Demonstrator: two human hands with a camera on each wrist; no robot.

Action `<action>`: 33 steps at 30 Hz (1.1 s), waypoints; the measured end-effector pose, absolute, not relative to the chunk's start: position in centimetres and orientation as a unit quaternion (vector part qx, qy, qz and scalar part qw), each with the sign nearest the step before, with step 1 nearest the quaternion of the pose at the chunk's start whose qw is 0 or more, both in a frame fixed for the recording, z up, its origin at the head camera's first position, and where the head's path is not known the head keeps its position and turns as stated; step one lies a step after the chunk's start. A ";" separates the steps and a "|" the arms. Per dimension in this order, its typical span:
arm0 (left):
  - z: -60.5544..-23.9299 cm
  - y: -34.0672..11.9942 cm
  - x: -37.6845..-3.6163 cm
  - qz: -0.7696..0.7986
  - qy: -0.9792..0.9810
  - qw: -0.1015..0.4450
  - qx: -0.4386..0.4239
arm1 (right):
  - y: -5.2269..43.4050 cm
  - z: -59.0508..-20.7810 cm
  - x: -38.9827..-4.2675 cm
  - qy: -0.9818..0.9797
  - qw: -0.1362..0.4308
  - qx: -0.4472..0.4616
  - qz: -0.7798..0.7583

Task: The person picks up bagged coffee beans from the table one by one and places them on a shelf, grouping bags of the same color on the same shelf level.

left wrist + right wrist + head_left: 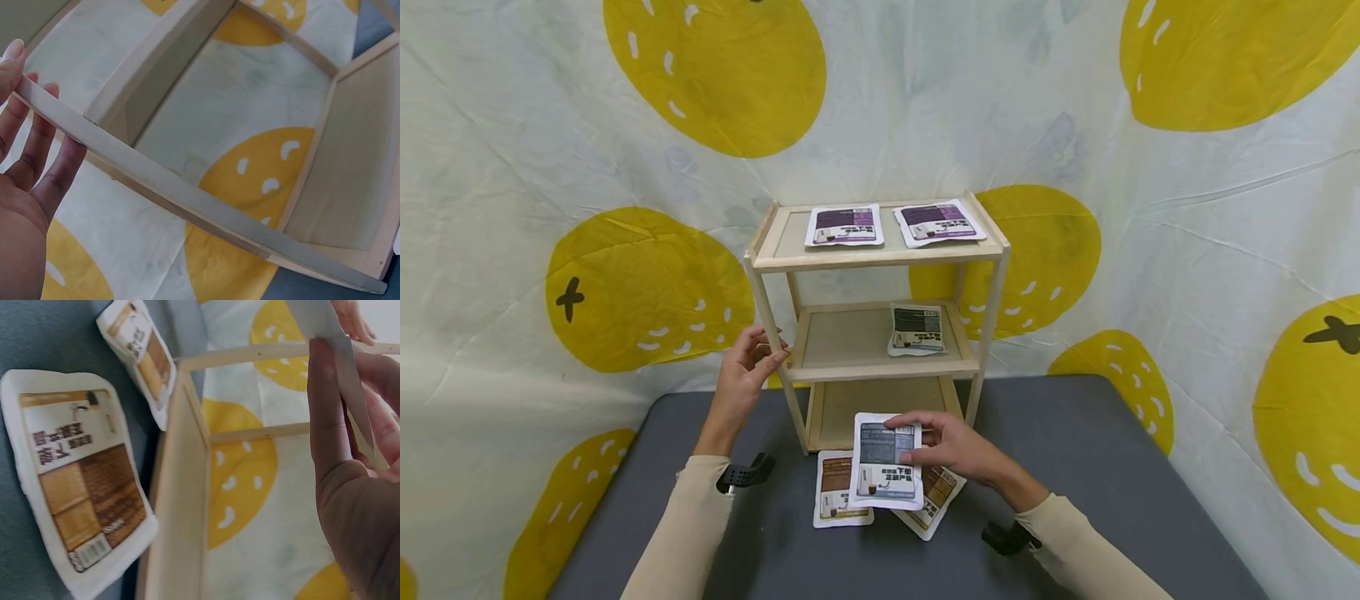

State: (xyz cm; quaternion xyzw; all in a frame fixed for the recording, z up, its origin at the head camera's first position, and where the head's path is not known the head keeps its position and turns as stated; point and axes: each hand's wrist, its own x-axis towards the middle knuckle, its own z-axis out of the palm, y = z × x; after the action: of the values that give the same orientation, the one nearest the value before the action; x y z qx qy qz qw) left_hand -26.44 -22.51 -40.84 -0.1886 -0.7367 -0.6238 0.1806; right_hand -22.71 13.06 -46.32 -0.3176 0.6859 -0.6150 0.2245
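My right hand (964, 450) pinches a flat white pouch (878, 454) with a blue-grey label, thumb on its front. The pouch is raised in front of the shelf's lowest level. In the right wrist view that pouch (310, 317) shows nearly edge-on between thumb and fingers. Below it lie two brown-labelled pouches, one on the left (833, 487) and one on the right (938, 496), partly covered by it in the head view. My left hand (743, 379) holds the left front post (156, 169) of a small wooden shelf (880, 370), thumb and fingers on opposite sides.
Two purple-labelled pouches, a left (846, 226) and a right one (939, 222), lie on the top shelf. A dark-green-labelled pouch (917, 330) lies on the middle shelf's right side. The shelf stands on a dark grey table (1097, 483) before a fruit-patterned cloth (880, 92).
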 end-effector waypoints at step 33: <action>-40.8 -22.5 -26.4 -0.631 -0.729 0.178 -0.196 | 13.5 -40.0 -25.2 0.690 0.182 -0.333 -0.617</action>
State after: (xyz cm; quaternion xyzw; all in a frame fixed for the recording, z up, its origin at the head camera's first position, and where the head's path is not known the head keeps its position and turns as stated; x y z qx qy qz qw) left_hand -26.40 -22.51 -40.84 -0.1963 -0.7293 -0.6308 0.1780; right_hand -25.20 13.48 -40.00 -0.3328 0.6896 -0.6169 0.1817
